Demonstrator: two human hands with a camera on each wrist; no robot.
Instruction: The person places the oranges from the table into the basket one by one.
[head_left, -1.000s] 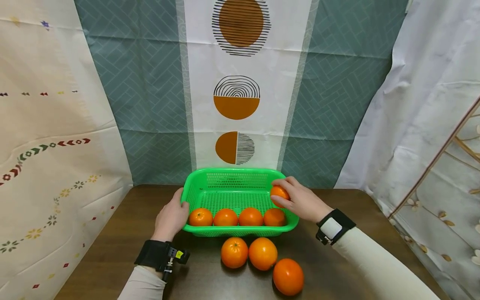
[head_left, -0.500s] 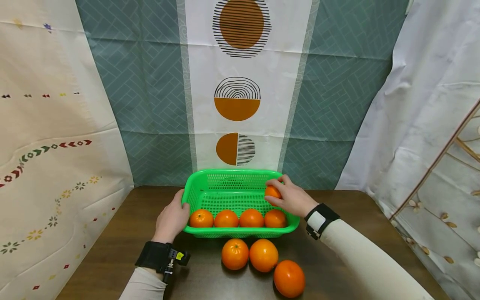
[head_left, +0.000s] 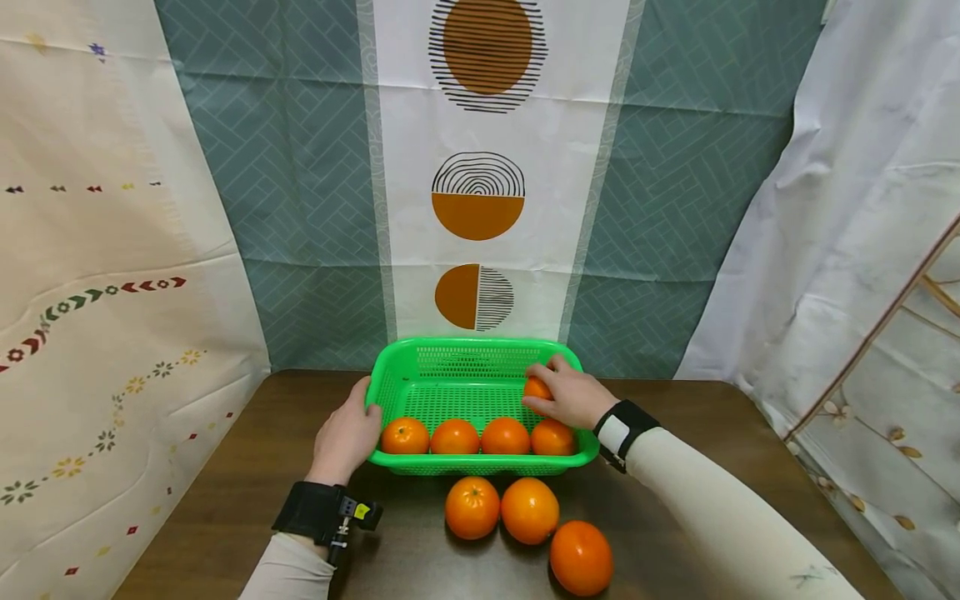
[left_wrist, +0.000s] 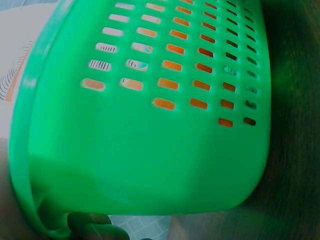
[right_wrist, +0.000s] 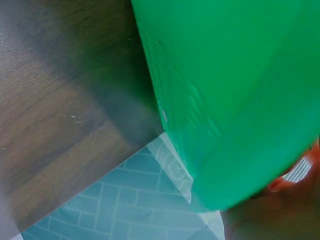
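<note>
A green perforated plastic basket [head_left: 480, 463] stands on the table, with several oranges in a row along its near side, one of them an orange [head_left: 505, 436] right of the middle. My left hand [head_left: 347, 435] grips the basket's left rim; in the left wrist view the fingers curl under the rim of the green basket wall [left_wrist: 125, 160]. Inside the right end of the basket, my right hand [head_left: 572, 397] holds an orange [head_left: 536, 389] between thumb and fingers, partly hidden by the hand. The right wrist view is mostly filled by the basket's outer wall [right_wrist: 240, 90].
In front of the basket, three more oranges lie on the dark wooden table [head_left: 405, 542]: a left orange [head_left: 472, 507], a middle orange [head_left: 530, 511] and a right orange [head_left: 581, 558]. A patterned cloth [head_left: 315, 208] hangs behind the table.
My right hand has moved left and inward from the basket's right rim, carrying the orange lower into the basket. My left hand stays on the rim.
</note>
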